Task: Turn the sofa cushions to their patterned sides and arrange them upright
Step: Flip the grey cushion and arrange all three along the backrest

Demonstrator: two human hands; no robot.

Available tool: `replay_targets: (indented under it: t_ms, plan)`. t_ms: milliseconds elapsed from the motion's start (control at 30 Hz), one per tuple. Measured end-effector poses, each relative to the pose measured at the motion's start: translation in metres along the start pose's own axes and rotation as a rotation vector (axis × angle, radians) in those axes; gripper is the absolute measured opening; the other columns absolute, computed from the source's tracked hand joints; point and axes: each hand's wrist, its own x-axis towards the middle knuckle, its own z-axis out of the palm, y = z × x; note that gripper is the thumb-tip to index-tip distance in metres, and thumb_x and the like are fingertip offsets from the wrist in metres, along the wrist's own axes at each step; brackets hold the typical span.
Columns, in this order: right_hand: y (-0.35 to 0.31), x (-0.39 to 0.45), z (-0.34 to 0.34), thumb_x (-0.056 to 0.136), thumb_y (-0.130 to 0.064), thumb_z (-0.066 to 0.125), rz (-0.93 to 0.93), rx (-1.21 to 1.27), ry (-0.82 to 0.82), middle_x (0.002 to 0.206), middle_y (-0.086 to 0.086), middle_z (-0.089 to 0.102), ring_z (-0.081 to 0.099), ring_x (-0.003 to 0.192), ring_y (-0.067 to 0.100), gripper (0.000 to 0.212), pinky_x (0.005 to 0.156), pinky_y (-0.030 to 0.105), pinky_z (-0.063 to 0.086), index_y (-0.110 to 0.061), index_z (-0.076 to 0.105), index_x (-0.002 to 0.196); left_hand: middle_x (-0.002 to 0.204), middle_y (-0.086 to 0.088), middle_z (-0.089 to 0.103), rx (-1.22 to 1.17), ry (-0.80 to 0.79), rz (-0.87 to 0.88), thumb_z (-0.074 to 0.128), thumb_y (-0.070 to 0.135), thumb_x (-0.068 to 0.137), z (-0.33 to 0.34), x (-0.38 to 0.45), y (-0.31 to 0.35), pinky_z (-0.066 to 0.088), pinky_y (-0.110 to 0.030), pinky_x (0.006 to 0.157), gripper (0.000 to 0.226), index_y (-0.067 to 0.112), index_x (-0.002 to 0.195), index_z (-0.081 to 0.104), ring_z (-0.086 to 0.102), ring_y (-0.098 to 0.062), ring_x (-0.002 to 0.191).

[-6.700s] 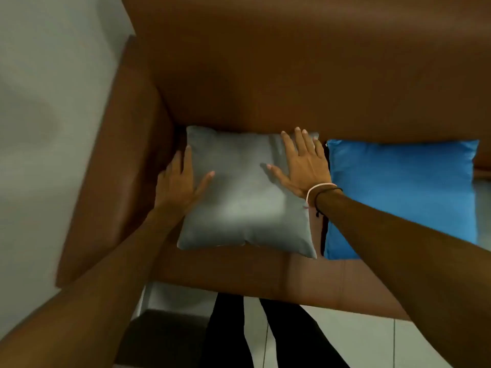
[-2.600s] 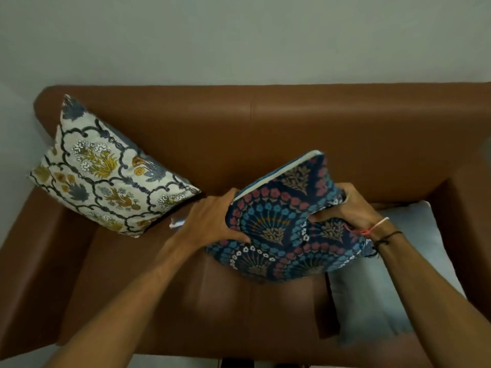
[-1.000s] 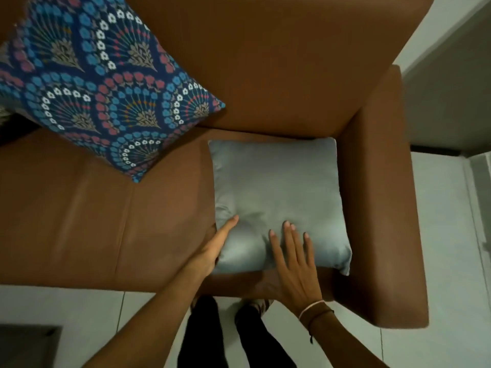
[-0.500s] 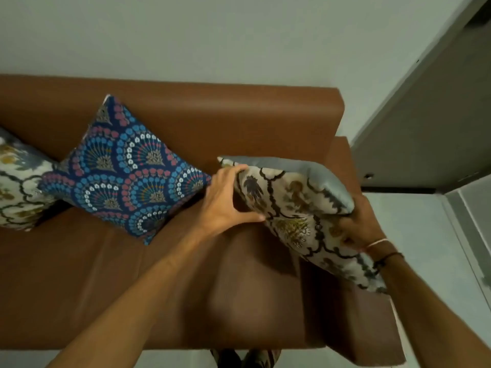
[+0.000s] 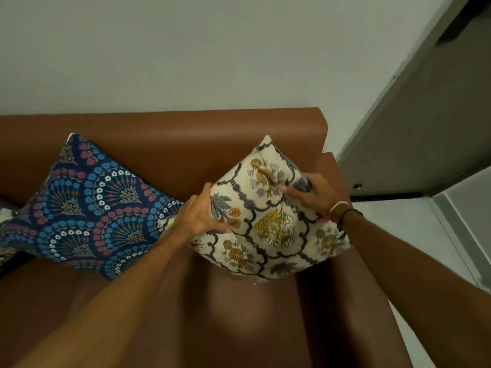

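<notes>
Cream floral cushion (image 5: 268, 229), left corner hand-covered

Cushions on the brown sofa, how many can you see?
3. A cream floral cushion held in both hands at the right end, a navy fan-patterned cushion leaning mid-sofa, and a sliver of another at the left edge.

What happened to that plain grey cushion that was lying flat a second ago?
Both hands lifted and flipped it: the cream floral cushion now faces up patterned, tilted on a corner near the backrest, gripped by the left hand and right hand. The blue fan-pattern cushion stays propped against the brown sofa.
</notes>
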Motion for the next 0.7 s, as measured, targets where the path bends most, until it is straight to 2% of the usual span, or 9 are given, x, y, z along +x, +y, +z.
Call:
replay_targets:
  t_ms: [100,133,167,300,367,467,533,633,700]
  plan:
    - [0.003,0.032,0.002,0.091,-0.044,0.071,-0.045,-0.099,0.102,0.061,-0.002,0.061,0.054,0.051,0.001,0.035,0.051,0.023,0.042,-0.017,0.062,0.070,0.121,-0.004,0.068,-0.010,0.048,-0.048,0.100,0.041,0.042,-0.003,0.019,0.000,0.054,-0.051,0.090,0.106,0.019,0.125,0.039,0.065,-0.032,0.112]
    - [0.005,0.042,0.006,0.091,-0.047,0.070,-0.054,-0.113,0.126,0.060,-0.009,0.059,0.055,0.050,-0.003,0.032,0.050,0.015,0.039,-0.027,0.059,0.068,0.121,-0.004,0.068,-0.009,0.063,-0.065,0.100,0.041,0.043,-0.002,0.025,-0.001,0.054,-0.051,0.091,0.105,0.019,0.125,0.039,0.065,-0.032,0.113]
    - [0.007,0.050,0.009,0.090,-0.049,0.070,-0.057,-0.127,0.160,0.059,-0.011,0.057,0.054,0.049,-0.003,0.036,0.048,0.013,0.036,-0.028,0.055,0.065,0.122,-0.005,0.068,-0.005,0.076,-0.079,0.100,0.040,0.043,-0.001,0.030,-0.002,0.053,-0.051,0.092,0.105,0.019,0.126,0.038,0.064,-0.033,0.114]
    - [0.014,0.070,0.022,0.091,-0.055,0.065,-0.020,-0.210,0.307,0.060,-0.004,0.046,0.046,0.060,0.022,0.046,0.058,0.034,0.040,-0.025,0.043,0.064,0.125,-0.006,0.064,0.024,0.117,-0.122,0.098,0.043,0.047,0.002,0.042,-0.005,0.050,-0.050,0.092,0.101,0.019,0.124,0.038,0.060,-0.034,0.118]
    - [0.014,0.069,0.028,0.094,-0.054,0.063,-0.007,-0.251,0.330,0.066,-0.001,0.053,0.053,0.066,0.027,0.040,0.062,0.040,0.048,-0.024,0.048,0.072,0.126,-0.007,0.059,0.058,0.138,-0.118,0.097,0.045,0.051,0.005,0.043,-0.008,0.049,-0.052,0.092,0.100,0.019,0.127,0.038,0.055,-0.032,0.120]
    - [0.013,0.055,0.033,0.098,-0.059,0.050,-0.048,-0.319,0.315,0.081,0.002,0.066,0.064,0.075,0.027,0.044,0.068,0.043,0.057,-0.016,0.061,0.097,0.129,-0.010,0.052,0.126,0.168,-0.099,0.091,0.046,0.063,0.011,0.039,-0.013,0.046,-0.051,0.094,0.105,0.019,0.146,0.032,0.050,-0.032,0.123]
    - [0.015,0.042,0.035,0.097,-0.069,0.041,-0.064,-0.359,0.307,0.090,0.000,0.067,0.065,0.080,0.023,0.055,0.073,0.045,0.058,-0.020,0.059,0.116,0.134,-0.012,0.051,0.157,0.170,-0.060,0.084,0.048,0.073,0.013,0.035,-0.014,0.047,-0.052,0.097,0.105,0.021,0.155,0.024,0.049,-0.032,0.124]
    - [0.029,0.020,0.036,0.088,-0.078,0.048,0.009,-0.438,0.218,0.118,0.006,0.067,0.065,0.102,0.026,0.082,0.090,0.048,0.057,-0.025,0.036,0.149,0.132,-0.013,0.052,0.158,0.140,0.009,0.075,0.047,0.084,0.016,0.032,-0.012,0.047,-0.053,0.097,0.097,0.023,0.159,0.019,0.051,-0.032,0.123]
    - [0.039,0.010,0.038,0.086,-0.076,0.053,0.053,-0.447,0.208,0.132,0.013,0.062,0.062,0.115,0.032,0.092,0.097,0.050,0.054,-0.024,0.024,0.157,0.129,-0.013,0.053,0.174,0.123,0.037,0.073,0.044,0.087,0.018,0.035,-0.005,0.047,-0.053,0.096,0.092,0.023,0.160,0.019,0.052,-0.032,0.120]
